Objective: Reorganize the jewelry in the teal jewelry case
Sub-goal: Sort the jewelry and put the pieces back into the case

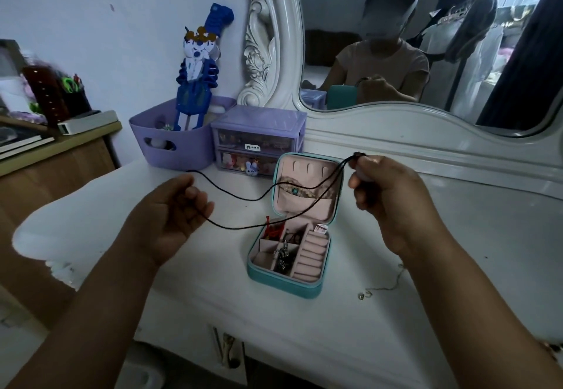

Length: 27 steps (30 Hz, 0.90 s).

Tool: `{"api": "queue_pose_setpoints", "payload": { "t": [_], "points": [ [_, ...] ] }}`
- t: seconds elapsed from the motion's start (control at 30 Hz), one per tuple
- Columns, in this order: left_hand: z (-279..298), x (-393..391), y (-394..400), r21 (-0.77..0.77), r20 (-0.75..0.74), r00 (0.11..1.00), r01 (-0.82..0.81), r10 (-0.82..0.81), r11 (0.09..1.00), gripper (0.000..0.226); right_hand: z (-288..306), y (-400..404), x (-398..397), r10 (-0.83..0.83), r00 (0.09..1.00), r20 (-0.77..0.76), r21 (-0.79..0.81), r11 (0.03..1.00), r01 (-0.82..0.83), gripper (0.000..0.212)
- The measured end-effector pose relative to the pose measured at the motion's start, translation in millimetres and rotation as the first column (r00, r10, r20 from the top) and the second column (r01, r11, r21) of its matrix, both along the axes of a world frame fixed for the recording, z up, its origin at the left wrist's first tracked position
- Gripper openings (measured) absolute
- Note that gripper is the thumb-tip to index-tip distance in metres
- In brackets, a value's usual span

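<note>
The case (289, 254) sits open on the table (426, 251), lid up, with a tangle of jewelry in its compartments. A black cord (243, 196) is strung above the case between my hands. My right hand (393, 203), right of the lid, pinches the cord at its knot. My left hand (170, 215), left of the case, has curled fingers catching the cord's loop. The risk I see: the cord's lower run dips into the case near a red piece (272, 231), so pulling could snag and drag pieces out. A thin chain (384, 288) lies right of the case, easy to sweep off.
</note>
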State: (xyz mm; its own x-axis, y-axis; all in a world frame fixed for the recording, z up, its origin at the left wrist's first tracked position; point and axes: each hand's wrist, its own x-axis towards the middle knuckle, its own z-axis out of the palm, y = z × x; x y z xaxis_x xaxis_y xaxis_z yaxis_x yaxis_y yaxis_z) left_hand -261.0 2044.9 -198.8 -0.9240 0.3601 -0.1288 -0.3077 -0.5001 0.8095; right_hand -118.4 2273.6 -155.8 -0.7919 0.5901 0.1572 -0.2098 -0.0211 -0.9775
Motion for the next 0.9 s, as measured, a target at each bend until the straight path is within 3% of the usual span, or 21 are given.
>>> {"api": "queue_pose_setpoints", "payload": {
  "t": [0.17, 0.33, 0.5, 0.6, 0.7, 0.77, 0.9],
  "points": [
    [15, 22, 26, -0.093, -0.226, 0.959, 0.154, -0.172, 0.984, 0.014, 4, -29, -1, 0.281, 0.959, 0.048, 0.218, 0.934, -0.285, 0.026],
    [28, 49, 53, -0.243, -0.510, 0.812, 0.180, -0.283, 0.953, 0.021, 12, -43, -2, 0.447, 0.885, 0.131, 0.348, 0.815, -0.463, 0.021],
    [31, 57, 58, -0.390, -0.528, 0.743, 0.218, -0.411, 0.895, 0.023, 16, -34, 2, 0.376, 0.923, 0.082, 0.296, 0.875, -0.383, 0.021],
    [36, 58, 55, -0.408, -0.480, 0.759, 0.252, -0.441, 0.878, 0.030, 10, -23, -1, 0.205, 0.969, 0.134, 0.443, 0.863, -0.244, 0.018],
    [36, 53, 52, -0.566, -0.638, 0.616, 0.033, -0.462, 0.824, 0.013, 10, -18, 0, 0.119, 0.984, 0.135, 0.526, 0.833, -0.173, 0.008],
    [37, 49, 51, -0.627, -0.663, 0.552, -0.038, -0.507, 0.778, 0.015, 12, -18, 1, 0.159, 0.983, 0.096, 0.523, 0.832, -0.186, 0.017],
    [42, 49, 51, -0.676, -0.591, 0.512, 0.107, -0.623, 0.729, 0.026, 13, -16, 5, 0.446, 0.884, 0.140, 0.442, 0.771, -0.459, 0.039]
  ]
}}
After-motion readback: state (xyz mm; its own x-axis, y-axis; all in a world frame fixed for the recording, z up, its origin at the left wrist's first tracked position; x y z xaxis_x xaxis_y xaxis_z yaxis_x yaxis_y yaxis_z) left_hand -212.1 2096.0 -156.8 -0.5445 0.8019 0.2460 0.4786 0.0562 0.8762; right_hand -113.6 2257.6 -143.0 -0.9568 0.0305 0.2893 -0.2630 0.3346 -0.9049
